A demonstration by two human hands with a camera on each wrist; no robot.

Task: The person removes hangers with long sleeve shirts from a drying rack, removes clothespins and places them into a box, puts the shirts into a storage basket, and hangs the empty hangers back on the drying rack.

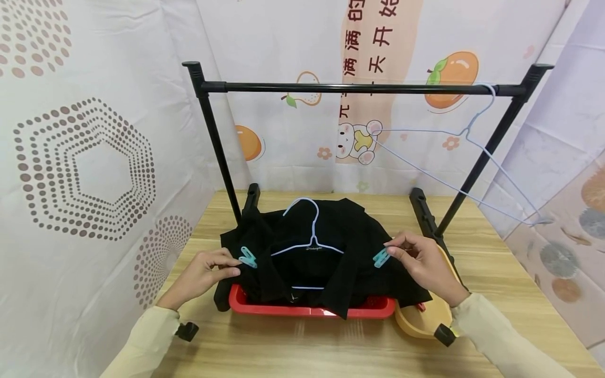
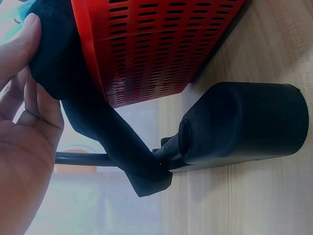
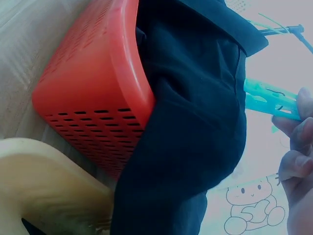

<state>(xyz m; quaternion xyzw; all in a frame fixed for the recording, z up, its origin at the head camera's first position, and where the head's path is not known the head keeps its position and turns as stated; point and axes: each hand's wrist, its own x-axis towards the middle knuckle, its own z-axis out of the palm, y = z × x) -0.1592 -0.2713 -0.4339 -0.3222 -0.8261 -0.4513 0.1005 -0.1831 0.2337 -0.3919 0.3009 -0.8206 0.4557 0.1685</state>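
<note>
A black collared shirt lies heaped over a red basket, its sleeves hanging past the rim. A light blue hanger sits inside the shirt, its hook rising above the collar. At the left shoulder, my left hand has thumb and finger at a teal clothespin, which seems pinched at one leg; the exact contact is hard to see. Above the other shoulder, my right hand pinches a second teal clothespin by its end, and its far tip meets the black cloth.
A black rack stands over the basket, its feet on the wooden table. Another light blue hanger hangs at the bar's right end. Partly under the right sleeve is a yellow basin with something red inside. Printed curtains surround the table.
</note>
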